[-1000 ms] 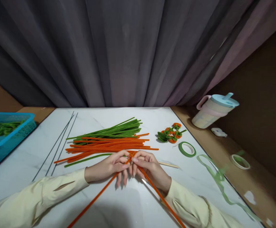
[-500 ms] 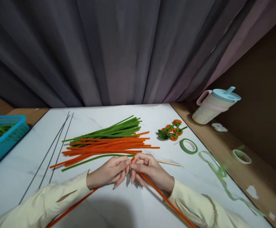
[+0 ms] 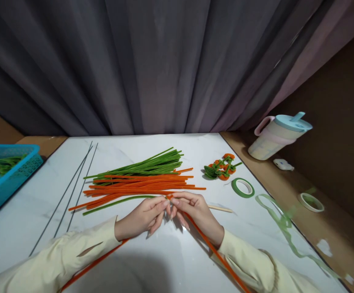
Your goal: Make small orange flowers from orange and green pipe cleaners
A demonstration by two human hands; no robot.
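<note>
Both hands (image 3: 171, 211) pinch fuzzy orange pipe cleaner (image 3: 209, 248).

L hand (image 3: 142, 215): my fingers lower than 1 s ago, pinching closer to R hand (image 3: 195, 211).
Orange stem (image 3: 207, 248): left leg now flatter, slid under my L sleeve.

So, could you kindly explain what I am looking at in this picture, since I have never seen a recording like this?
The camera sits on a person's head and looks down at their own two bare hands. The left hand and right hand meet fingertip to fingertip, pinching an orange pipe cleaner whose two ends run back under the sleeves. On the white table lie a pile of orange and green pipe cleaners, thin wires, a wooden stick, green tape and small finished flowers. A blue basket stands left, a jug right.
</note>
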